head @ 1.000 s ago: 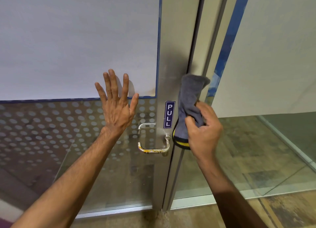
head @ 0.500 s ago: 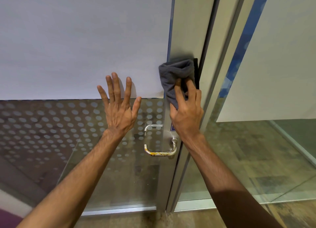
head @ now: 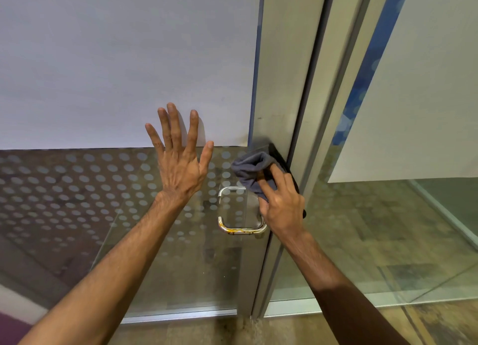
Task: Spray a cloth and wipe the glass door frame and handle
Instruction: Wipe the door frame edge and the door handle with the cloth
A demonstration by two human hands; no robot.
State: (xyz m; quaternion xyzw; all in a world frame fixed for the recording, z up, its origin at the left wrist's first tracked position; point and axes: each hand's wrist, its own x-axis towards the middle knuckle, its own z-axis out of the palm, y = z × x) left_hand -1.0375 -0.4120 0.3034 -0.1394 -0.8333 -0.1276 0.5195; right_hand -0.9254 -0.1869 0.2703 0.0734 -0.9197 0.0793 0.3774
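Note:
A bunched grey cloth (head: 249,170) is pressed against the metal door frame (head: 283,73), just above the handle. My right hand (head: 280,203) grips the cloth and holds it flat to the frame. The steel loop handle (head: 241,230), stained with orange rust along its lower bar, sits directly below and left of that hand. My left hand (head: 181,163) lies flat on the glass door (head: 77,189), fingers spread, left of the handle. The PULL sign is hidden behind my right hand and the cloth.
The door's upper half is covered by a white frosted panel (head: 116,60) with a dotted band below it. A fixed glass panel (head: 388,215) with a blue stripe stands to the right of the frame. Brown floor (head: 439,324) lies below.
My right hand has slid the cloth down the frame, from above the dotted band to just above the handle. My left hand has stayed flat on the glass.

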